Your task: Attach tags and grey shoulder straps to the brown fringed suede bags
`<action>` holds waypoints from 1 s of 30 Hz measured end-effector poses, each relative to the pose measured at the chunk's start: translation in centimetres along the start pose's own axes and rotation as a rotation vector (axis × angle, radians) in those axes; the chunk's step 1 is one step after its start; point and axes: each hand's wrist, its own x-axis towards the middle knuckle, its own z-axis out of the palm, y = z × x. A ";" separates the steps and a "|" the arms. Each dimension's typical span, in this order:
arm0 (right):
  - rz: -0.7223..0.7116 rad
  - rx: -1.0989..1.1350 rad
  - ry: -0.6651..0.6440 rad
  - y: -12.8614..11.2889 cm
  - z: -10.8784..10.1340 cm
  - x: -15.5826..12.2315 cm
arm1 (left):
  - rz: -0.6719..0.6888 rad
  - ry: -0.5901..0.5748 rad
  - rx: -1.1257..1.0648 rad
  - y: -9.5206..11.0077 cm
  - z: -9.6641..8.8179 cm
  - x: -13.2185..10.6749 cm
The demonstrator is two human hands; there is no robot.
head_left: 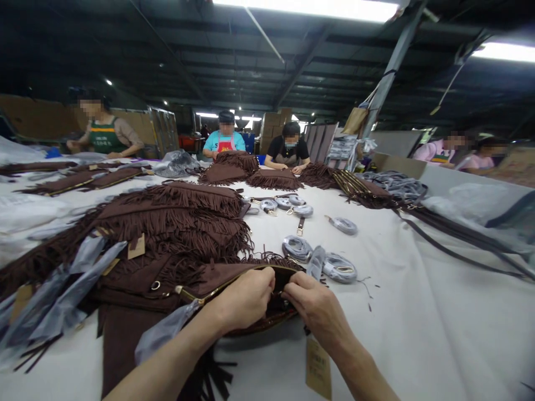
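Observation:
A dark brown fringed bag [234, 274] lies unzipped in front of me, its mouth spread wide and a gold zipper along the edge. My left hand [251, 295] is closed at the opening, fingertips curled down inside; what they pinch is hidden. Opposite it, my right hand [309, 295] pinches at the right end of the opening, and I cannot make out what is between the fingers. A tan paper tag [318, 367] hangs below the right wrist. Thin grey plastic wrap [167, 331] covers something by the zipper's left end.
Several more brown fringed bags [179, 223] are piled to the left. Coiled straps in plastic [339, 268] lie beyond my right hand. Long dark straps [463, 228] stretch across the right side of the white table [418, 334]. Co-workers [288, 150] sit along the far side.

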 end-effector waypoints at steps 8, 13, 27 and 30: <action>0.071 0.325 0.121 -0.5 0.6 0.1 | -0.011 0.061 -0.264 0.1 0.9 0.4; -0.017 0.436 0.128 -1.0 1.1 0.4 | 0.001 0.063 -0.339 0.5 1.6 0.4; 0.108 0.621 -0.048 -0.6 0.6 0.5 | 0.307 -0.045 0.493 3.3 -2.2 11.3; 0.081 0.576 -0.069 -0.3 1.1 0.4 | 0.400 -0.133 0.587 1.7 0.2 15.8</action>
